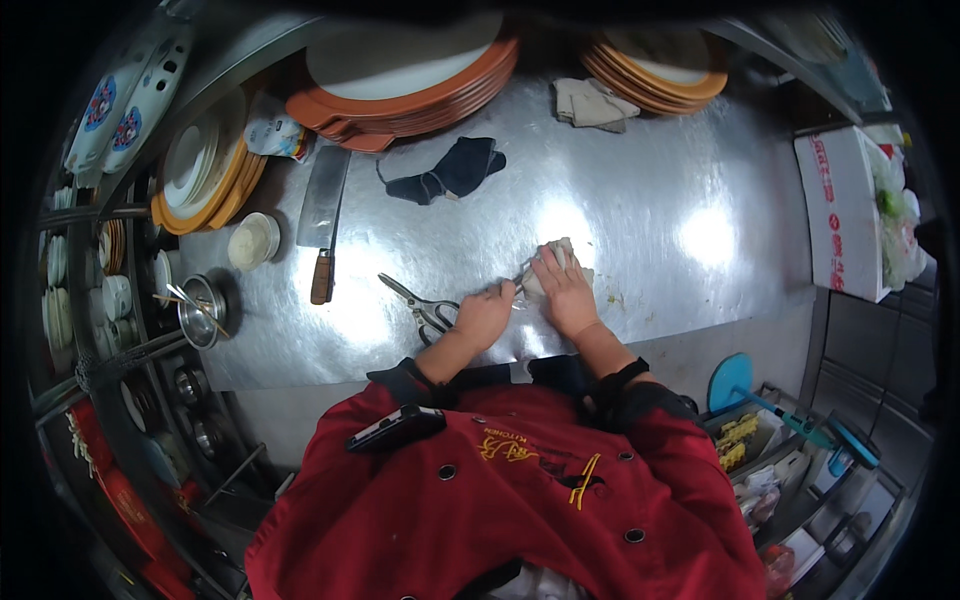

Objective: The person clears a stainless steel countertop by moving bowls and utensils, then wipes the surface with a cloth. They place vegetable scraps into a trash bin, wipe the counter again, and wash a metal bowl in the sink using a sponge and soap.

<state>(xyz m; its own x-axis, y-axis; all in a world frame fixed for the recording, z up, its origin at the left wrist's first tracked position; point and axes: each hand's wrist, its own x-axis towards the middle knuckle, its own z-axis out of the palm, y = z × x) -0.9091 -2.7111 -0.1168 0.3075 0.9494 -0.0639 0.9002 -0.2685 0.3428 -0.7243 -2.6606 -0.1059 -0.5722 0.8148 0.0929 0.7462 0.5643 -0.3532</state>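
On a stainless steel table (637, 195), my left hand (484, 313) is closed around the end of a thin metal tool (519, 283), whose kind I cannot tell. Its other end runs under a folded beige cloth (537, 286), and my right hand (564, 289) presses on that cloth, fingers over it. Kitchen scissors (420, 304) lie just left of my left hand, partly behind it. Farther left lies a cleaver (322, 217) with a wooden handle. A dark blue cloth item (450, 171) with a cord rests beyond the scissors.
Stacked orange-rimmed plates (420, 112) stand along the far edge, near another folded cloth (592, 103). At left are a white bowl (271, 236) and a metal bowl (202, 336) with sticks. A white box (840, 217) with bagged greens stands at right.
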